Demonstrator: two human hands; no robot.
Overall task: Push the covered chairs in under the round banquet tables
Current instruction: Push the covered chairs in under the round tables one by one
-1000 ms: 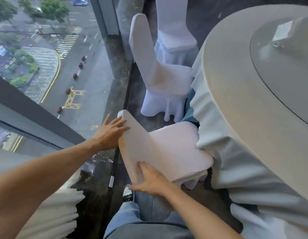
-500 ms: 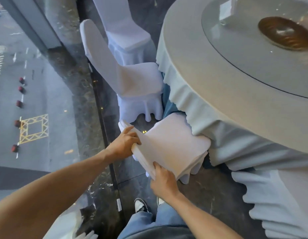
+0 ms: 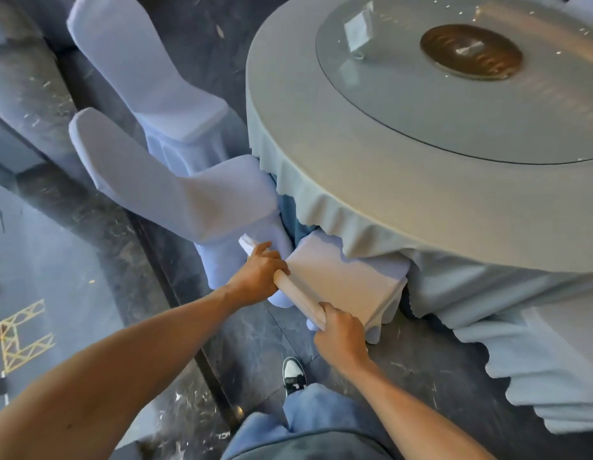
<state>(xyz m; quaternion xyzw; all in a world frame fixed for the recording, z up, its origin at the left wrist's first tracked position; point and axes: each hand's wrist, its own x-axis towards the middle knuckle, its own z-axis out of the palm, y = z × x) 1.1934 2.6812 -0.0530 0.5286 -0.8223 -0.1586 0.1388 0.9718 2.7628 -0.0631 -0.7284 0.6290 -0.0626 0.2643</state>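
A white-covered chair [image 3: 341, 280] stands right below me, its seat partly tucked beneath the pale blue cloth of the round banquet table [image 3: 364, 180]. My left hand [image 3: 260, 272] grips the far end of the chair's top rail. My right hand [image 3: 341, 336] grips the near end of the same rail. Two more covered chairs stand along the table's left side: one [image 3: 189, 194] touching the cloth edge, another [image 3: 155, 81] further back.
A glass turntable [image 3: 404, 104] with a brown disc [image 3: 471, 51] and a clear card stand [image 3: 356, 29] sits on the table. A floor-to-ceiling window [image 3: 39, 277] runs along the left, close behind the chairs. My shoe [image 3: 293, 376] is on the dark marble floor.
The chair has slid further in beneath the tablecloth. Both hands have closed round the top rail, and my view has swung right over the table.
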